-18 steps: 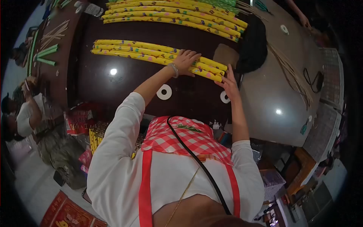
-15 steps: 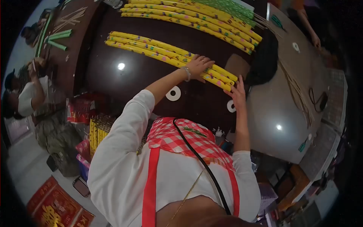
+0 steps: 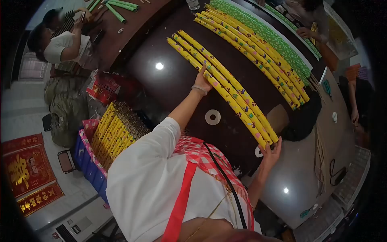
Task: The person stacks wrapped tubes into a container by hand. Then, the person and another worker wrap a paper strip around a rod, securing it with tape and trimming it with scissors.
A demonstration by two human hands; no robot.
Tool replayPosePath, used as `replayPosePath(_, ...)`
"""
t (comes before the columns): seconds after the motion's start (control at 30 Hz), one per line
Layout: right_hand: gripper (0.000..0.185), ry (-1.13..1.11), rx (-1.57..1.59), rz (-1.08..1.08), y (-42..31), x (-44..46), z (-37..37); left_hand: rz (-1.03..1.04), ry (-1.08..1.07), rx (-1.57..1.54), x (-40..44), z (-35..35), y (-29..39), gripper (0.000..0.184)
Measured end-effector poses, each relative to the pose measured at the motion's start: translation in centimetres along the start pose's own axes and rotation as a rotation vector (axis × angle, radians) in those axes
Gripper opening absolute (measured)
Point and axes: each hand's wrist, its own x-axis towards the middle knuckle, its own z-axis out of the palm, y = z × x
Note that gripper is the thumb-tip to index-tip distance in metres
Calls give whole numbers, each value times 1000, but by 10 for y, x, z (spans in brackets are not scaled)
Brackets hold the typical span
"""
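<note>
Three long yellow wrapping-paper rolls (image 3: 229, 92) with a colourful print lie side by side, slanting across the dark table. My left hand (image 3: 202, 82), a bracelet at its wrist, grips them from the near side toward their far-left part; some of its fingers are hidden by the rolls. At the near-right ends, my right hand (image 3: 271, 155) holds the rolls with its thumb and fingertips around the end edges. Whether the rolls are lifted off the table I cannot tell. A white tape ring (image 3: 213, 117) lies on the table between my hands.
More yellow rolls (image 3: 258, 56) and green patterned paper (image 3: 266, 38) lie farther back. A dark cloth (image 3: 308, 121) sits right of my right hand. At left stands a blue crate (image 3: 90, 171) filled with yellow rolls. Other people work at the upper left and right.
My view has turned, and the rolls now slant more steeply. My left hand has shifted from on top of the rolls near the right end to their near side, farther left.
</note>
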Motion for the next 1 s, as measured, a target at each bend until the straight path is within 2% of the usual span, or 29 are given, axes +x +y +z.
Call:
replayPosePath(0.03,59,-8,-3,-9,-2,-3,1,20,-67,-144,-1,1,1,53)
replayPosePath(0.1,59,-5,-9,-35,-3,-8,3,167,-186,-216,-2,3,-6,57)
replayPosePath(0.13,58,7,-14,-57,-4,-10,4,226,-227,-193,11,-7,-13,67)
replayPosePath(0.2,59,13,-32,-56,-1,-11,1,87,-411,-288,14,2,-20,80)
replayPosePath(0.23,59,28,-41,-54,-1,-12,2,123,-328,-305,12,13,-21,86)
replayPosePath(0.3,60,69,-59,-54,-3,-13,2,82,-325,-362,17,15,-22,85)
replayPosePath(0.4,60,59,-130,-72,-17,-17,-3,68,-402,-414,6,19,-20,83)
replayPosePath(0.5,58,-14,-188,-55,-29,-18,1,178,-430,-418,-32,25,2,79)
replayPosePath(0.57,53,-104,-217,-45,-32,-15,11,355,-407,-347,-68,22,30,70)
replayPosePath(0.67,52,-290,-322,-29,-32,-10,52,611,-310,-362,-116,-13,74,69)
replayPosePath(0.73,52,-390,-366,6,-29,-5,86,632,-279,-379,-145,-57,98,70)
replayPosePath(0.77,53,-477,-375,33,-25,-3,106,715,-172,-392,-168,-65,110,74)
replayPosePath(0.87,53,-653,-451,61,-8,-18,182,943,5,-373,-230,-114,148,71)
replayPosePath(0.93,54,-851,-481,107,11,-23,221,1068,113,-350,-256,-172,160,72)
replayPosePath(1.0,55,-977,-497,157,36,-36,259,1197,278,-354,-295,-192,176,70)
